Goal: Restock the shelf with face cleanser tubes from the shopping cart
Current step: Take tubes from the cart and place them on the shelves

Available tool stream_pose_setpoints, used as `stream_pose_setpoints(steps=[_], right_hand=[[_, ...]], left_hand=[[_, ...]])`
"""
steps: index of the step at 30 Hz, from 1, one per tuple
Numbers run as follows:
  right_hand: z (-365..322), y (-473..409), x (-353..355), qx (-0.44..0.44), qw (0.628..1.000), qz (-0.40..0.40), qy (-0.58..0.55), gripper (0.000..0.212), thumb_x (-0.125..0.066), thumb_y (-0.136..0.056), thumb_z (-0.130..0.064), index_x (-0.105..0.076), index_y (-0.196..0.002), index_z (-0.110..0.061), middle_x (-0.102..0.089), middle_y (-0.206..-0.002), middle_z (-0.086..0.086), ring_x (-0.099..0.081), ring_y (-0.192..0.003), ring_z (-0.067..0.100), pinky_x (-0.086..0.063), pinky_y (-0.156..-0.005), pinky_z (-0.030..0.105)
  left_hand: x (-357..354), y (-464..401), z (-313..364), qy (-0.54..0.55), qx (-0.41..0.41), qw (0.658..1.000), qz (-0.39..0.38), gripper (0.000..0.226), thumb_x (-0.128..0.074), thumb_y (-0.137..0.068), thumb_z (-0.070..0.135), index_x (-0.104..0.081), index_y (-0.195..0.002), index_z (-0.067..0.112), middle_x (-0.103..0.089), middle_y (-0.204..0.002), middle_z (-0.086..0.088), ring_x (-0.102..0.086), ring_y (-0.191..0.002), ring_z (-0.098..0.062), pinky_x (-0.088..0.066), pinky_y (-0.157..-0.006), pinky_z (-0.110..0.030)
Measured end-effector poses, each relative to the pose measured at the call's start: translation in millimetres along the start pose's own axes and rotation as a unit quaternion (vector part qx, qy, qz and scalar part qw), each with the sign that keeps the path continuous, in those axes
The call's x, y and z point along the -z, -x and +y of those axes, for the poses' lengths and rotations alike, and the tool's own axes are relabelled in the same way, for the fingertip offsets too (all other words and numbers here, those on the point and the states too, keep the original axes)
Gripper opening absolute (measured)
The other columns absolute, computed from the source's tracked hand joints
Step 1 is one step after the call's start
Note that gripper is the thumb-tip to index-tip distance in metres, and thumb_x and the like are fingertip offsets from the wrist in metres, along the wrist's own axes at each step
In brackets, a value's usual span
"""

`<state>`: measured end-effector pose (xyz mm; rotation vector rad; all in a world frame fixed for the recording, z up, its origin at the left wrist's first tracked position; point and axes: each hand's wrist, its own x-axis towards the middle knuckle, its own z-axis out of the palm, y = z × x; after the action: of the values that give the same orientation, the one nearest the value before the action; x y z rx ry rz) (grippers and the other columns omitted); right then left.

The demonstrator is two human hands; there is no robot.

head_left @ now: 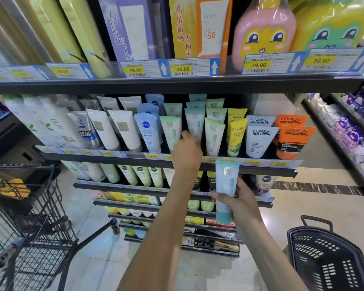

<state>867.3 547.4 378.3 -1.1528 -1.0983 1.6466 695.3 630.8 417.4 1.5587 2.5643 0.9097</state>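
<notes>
We have our right hand (237, 198) wrapped around a pale teal face cleanser tube (226, 190), fingers curled behind it and thumb across the front, held upright with its cap down, just below the lip of the shelf (248, 169). Our left hand (186, 153) is up at the row of matching teal tubes (194, 124), touching the front one; its fingers are hidden behind the back of the hand, so we cannot tell whether they are pinching the tube or merely pressing on it. The step in hand, as we judge it, is making room in that lane and slipping the new tube in. To do it well we should press the standing tubes back and keep them leaning the same way, then lift the held tube over the price rail and seat it cap down, label outward, between the green tubes (213, 135) on the right and the lighter green ones (170, 131) on the left (the lanes are tight, so a tilted entry could topple neighbours). The shopping cart (25, 223) stands at our left, near the shelving.
</notes>
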Motion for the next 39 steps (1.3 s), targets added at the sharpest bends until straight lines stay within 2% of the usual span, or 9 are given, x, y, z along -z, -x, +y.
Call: stream_pose_setpoints(steps=[7, 10, 13, 15, 19, 26, 31, 36, 39], right_hand=[[-1.6, -2.3, -22.0, 0.041, 0.999, 0.026, -0.001, 0.043, -0.086, -0.076, -0.009, -0.068, -0.110, -0.029, -0.074, -0.105, 0.008, -0.070, -0.103, 0.038, -0.054, -0.095, 0.055], [-7.0, -2.6, -34.4, 0.066, 0.997, 0.033, -0.003, 0.046, -0.085, -0.070, -0.015, -0.067, -0.111, -0.027, -0.073, -0.104, 0.009, -0.069, -0.097, 0.031, -0.055, -0.092, 0.054], [-9.9, -4.4, -47.0, 0.089, 0.994, 0.064, -0.016, 0.049, -0.085, -0.079, -0.003, -0.061, -0.115, -0.027, -0.072, -0.106, 0.005, -0.071, -0.091, 0.017, -0.057, -0.084, 0.042], [-12.6, -5.3, -56.9, 0.104, 0.991, 0.086, -0.020, 0.047, -0.083, -0.082, -0.002, -0.058, -0.114, -0.027, -0.072, -0.106, 0.002, -0.072, -0.086, 0.010, -0.055, -0.080, 0.035], [-17.0, -11.3, -79.6, 0.142, 0.983, 0.117, 0.012, 0.043, -0.084, -0.083, -0.010, -0.060, -0.116, -0.024, -0.072, -0.107, 0.002, -0.072, -0.095, 0.019, -0.057, -0.084, 0.037], [-42.3, -29.3, -113.1, 0.217, 0.950, 0.187, 0.124, 0.040, -0.084, -0.084, -0.020, -0.065, -0.119, -0.024, -0.072, -0.107, -0.008, -0.069, -0.097, 0.009, -0.057, -0.079, 0.028], [-57.0, -40.6, -128.1, 0.261, 0.918, 0.236, 0.181, 0.035, -0.082, -0.085, -0.025, -0.062, -0.113, -0.029, -0.068, -0.098, -0.017, -0.063, -0.086, -0.009, -0.046, -0.069, 0.009], [-64.9, -58.1, -140.0, 0.282, 0.891, 0.285, 0.212, 0.035, -0.082, -0.080, -0.038, -0.065, -0.109, -0.031, -0.069, -0.107, -0.003, -0.066, -0.095, 0.014, -0.057, -0.080, 0.033], [-69.3, -63.9, -148.6, 0.282, 0.890, 0.297, 0.202, 0.033, -0.084, -0.082, -0.030, -0.066, -0.110, -0.026, -0.071, -0.107, -0.004, -0.068, -0.096, 0.012, -0.058, -0.078, 0.031]], left_hand=[[11.6, 12.7, -24.0, 0.013, -0.175, 0.983, 0.061, 0.018, -0.059, -0.099, 0.020, -0.060, -0.107, 0.005, -0.065, -0.076, -0.012, -0.063, -0.067, -0.036, -0.036, -0.054, -0.033], [16.0, 16.5, -41.1, 0.029, -0.246, 0.965, 0.089, 0.011, -0.067, -0.094, 0.017, -0.063, -0.093, 0.006, -0.061, -0.071, -0.009, -0.058, -0.061, -0.031, -0.038, -0.054, -0.032], [22.4, 21.9, -66.6, 0.027, -0.294, 0.948, 0.121, 0.010, -0.073, -0.090, 0.014, -0.066, -0.092, 0.007, -0.062, -0.072, -0.008, -0.057, -0.063, -0.029, -0.043, -0.056, -0.034], [25.9, 21.4, -88.3, 0.015, -0.297, 0.946, 0.131, 0.013, -0.076, -0.087, 0.013, -0.069, -0.096, 0.007, -0.065, -0.078, -0.008, -0.060, -0.069, -0.030, -0.048, -0.060, -0.037], [30.3, 9.4, -130.4, -0.010, -0.297, 0.949, 0.103, 0.016, -0.073, -0.090, 0.017, -0.069, -0.102, 0.007, -0.066, -0.093, -0.010, -0.061, -0.084, -0.032, -0.053, -0.075, -0.044], [36.5, -9.2, -161.6, -0.031, -0.332, 0.939, 0.083, 0.020, -0.084, -0.081, 0.019, -0.069, -0.091, 0.008, -0.067, -0.083, -0.008, -0.063, -0.075, -0.031, -0.051, -0.068, -0.041], [28.6, -14.4, -172.8, -0.030, -0.343, 0.937, 0.058, 0.013, -0.074, -0.089, 0.018, -0.068, -0.098, 0.011, -0.065, -0.087, -0.005, -0.061, -0.082, -0.030, -0.047, -0.075, -0.042], [19.4, -14.8, -177.8, -0.015, -0.343, 0.937, 0.061, 0.010, -0.070, -0.092, 0.015, -0.067, -0.100, 0.011, -0.064, -0.088, -0.005, -0.058, -0.083, -0.028, -0.044, -0.076, -0.041], [16.9, -15.0, -179.1, -0.010, -0.349, 0.934, 0.072, 0.007, -0.068, -0.093, 0.013, -0.066, -0.099, 0.011, -0.062, -0.086, -0.005, -0.057, -0.082, -0.028, -0.044, -0.076, -0.041]])
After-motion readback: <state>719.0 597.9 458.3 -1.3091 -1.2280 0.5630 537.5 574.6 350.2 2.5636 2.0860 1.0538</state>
